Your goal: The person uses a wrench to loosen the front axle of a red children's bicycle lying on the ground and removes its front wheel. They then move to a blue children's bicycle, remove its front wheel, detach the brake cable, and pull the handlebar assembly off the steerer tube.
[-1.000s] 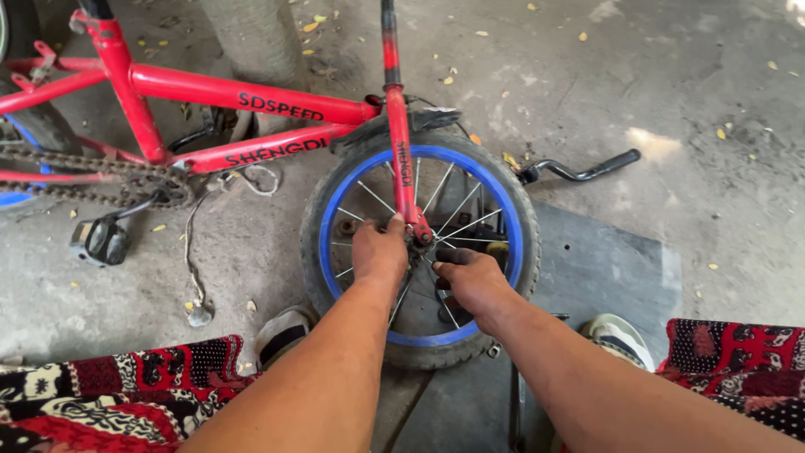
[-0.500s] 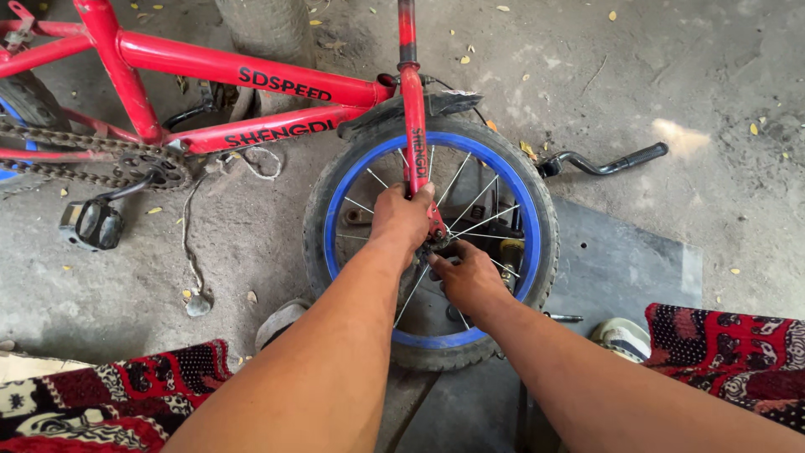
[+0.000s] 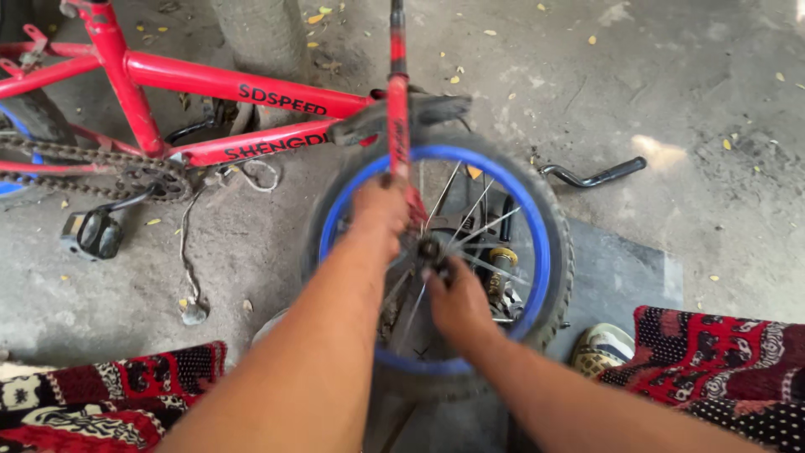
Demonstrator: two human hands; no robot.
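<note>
A small bicycle wheel with a black tyre (image 3: 555,252) and blue rim (image 3: 537,220) stands in front of me, held in a red fork (image 3: 397,109). My left hand (image 3: 381,211) is closed around the fork leg just above the hub (image 3: 429,249). Just below the hub, my right hand (image 3: 457,304) pinches the axle end with its fingertips among the spokes. What the fingers grip there is too small and blurred to name.
The red bicycle frame (image 3: 226,84) lies to the left on the concrete ground, with its chain (image 3: 75,155), a black pedal (image 3: 92,233) and a loose cable (image 3: 189,277). A black handlebar grip (image 3: 599,174) sticks out on the right. A shoe (image 3: 604,348) and red patterned cloth (image 3: 713,352) are near me.
The view has moved closer to the wheel. My left hand has shifted slightly up the fork leg, while my right hand stays at the hub. The wheel looks blurred.
</note>
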